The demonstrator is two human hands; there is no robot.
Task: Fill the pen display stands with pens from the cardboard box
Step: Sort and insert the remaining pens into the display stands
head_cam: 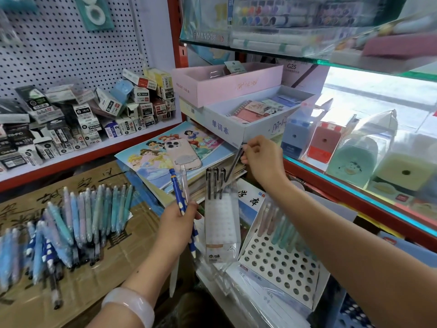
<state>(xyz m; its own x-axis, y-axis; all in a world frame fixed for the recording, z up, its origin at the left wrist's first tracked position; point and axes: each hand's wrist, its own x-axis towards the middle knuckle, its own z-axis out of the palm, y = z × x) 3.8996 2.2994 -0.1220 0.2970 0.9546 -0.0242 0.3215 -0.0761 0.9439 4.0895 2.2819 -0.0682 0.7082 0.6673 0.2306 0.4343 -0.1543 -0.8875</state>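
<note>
Blue white-dotted pen (176,192), black pens (214,183) (pastel pens (89,214) on brown cardboard (132,235)).

The clear pen stand (222,223) is hemmed in: a stack of books (179,162) with a phone (182,153) behind it, a white holed stand (281,263) just right. A blue box (248,119) overhangs from above. Left, loose pens (71,223) cover the cardboard (99,280). Open room lies only directly above the stands.

4 black pens (214,183), 2 stands (222,223), approx 30 loose pens (78,218).
</note>
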